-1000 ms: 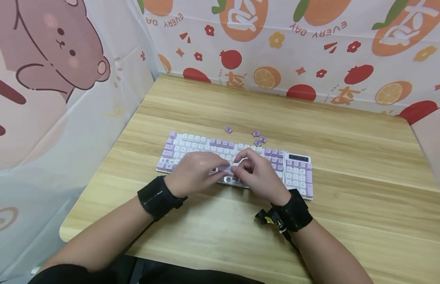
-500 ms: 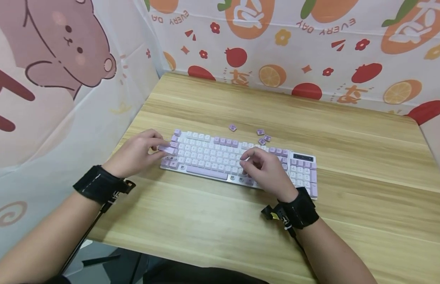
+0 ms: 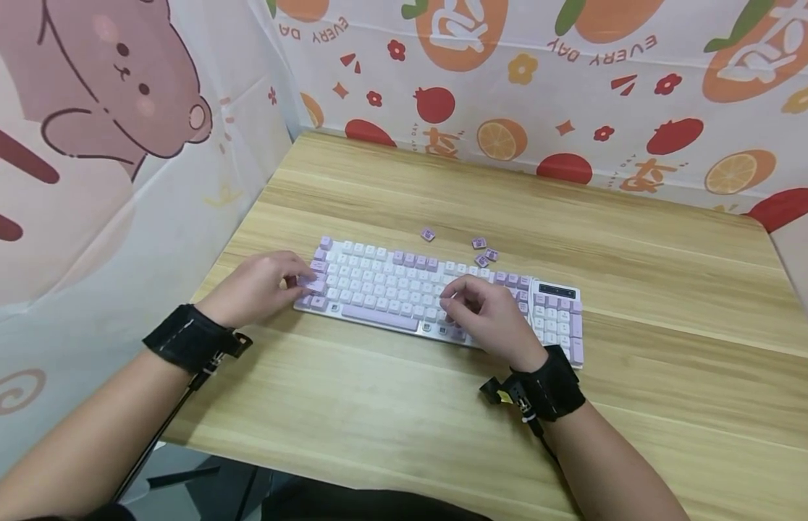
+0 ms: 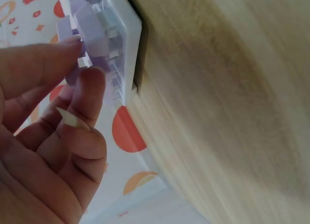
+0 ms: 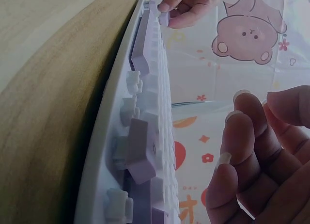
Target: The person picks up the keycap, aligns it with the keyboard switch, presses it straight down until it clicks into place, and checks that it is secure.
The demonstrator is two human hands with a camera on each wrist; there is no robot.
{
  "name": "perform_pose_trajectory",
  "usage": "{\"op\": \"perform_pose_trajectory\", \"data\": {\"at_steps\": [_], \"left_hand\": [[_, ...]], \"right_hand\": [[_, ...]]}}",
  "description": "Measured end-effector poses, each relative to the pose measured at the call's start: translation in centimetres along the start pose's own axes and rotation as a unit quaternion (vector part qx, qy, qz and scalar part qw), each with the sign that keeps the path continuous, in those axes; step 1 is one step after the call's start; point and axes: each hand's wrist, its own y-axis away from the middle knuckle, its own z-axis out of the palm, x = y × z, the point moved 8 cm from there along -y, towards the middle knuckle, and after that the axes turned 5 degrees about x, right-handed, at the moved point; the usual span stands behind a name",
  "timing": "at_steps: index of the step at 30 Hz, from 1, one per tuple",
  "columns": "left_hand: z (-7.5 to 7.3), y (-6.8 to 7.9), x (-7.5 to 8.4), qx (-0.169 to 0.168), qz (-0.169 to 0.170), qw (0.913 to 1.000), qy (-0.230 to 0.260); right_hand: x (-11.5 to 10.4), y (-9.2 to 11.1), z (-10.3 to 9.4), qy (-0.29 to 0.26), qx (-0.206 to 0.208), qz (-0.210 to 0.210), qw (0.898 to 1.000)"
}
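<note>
A white and purple keyboard [image 3: 378,282] lies on the wooden table. At its left end, my left hand [image 3: 263,286] pinches a wide purple keycap [image 5: 164,19] between thumb and fingers, right over the left column of keys. In the left wrist view, fingertips partly hide that keycap beside the fitted purple keys [image 4: 89,27]. My right hand [image 3: 489,318] hovers over the keyboard's right-middle part, fingers loosely curled and holding nothing. The long purple space bar [image 3: 381,318] sits in the front row. To its right, bare switches [image 3: 426,327] show without caps.
Several loose purple keycaps [image 3: 482,260] lie behind the keyboard, one [image 3: 428,234] apart from the others. A white cable [image 3: 531,311] crosses the keyboard left of its number pad. Printed cloth [image 3: 469,94] hangs along the table's back and left sides.
My left hand has gone from the space bar area to the keyboard's left end with the wide purple keycap, then lowered it onto the left column. The right hand has stayed nearly still.
</note>
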Motion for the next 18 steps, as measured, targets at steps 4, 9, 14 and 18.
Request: {"op": "perform_pose_trajectory", "data": {"at_steps": [4,9,14,18], "left_hand": [[0.3,0.2,0.1,-0.01,0.0,0.9999,-0.002],[0.4,0.2,0.2,-0.019,0.004,0.9998,0.001],[0.6,-0.1,-0.4,-0.011,-0.008,0.9996,0.025],[1.4,-0.3,-2.5,-0.033,-0.089,0.991,0.094]], "right_hand": [[-0.1,0.1,0.1,0.006,0.0,-0.007,1.0],[-0.2,0.1,0.1,0.014,-0.001,-0.008,1.0],[-0.2,0.0,0.2,0.017,-0.005,-0.005,1.0],[0.1,0.1,0.3,0.019,-0.008,0.003,1.0]]}}
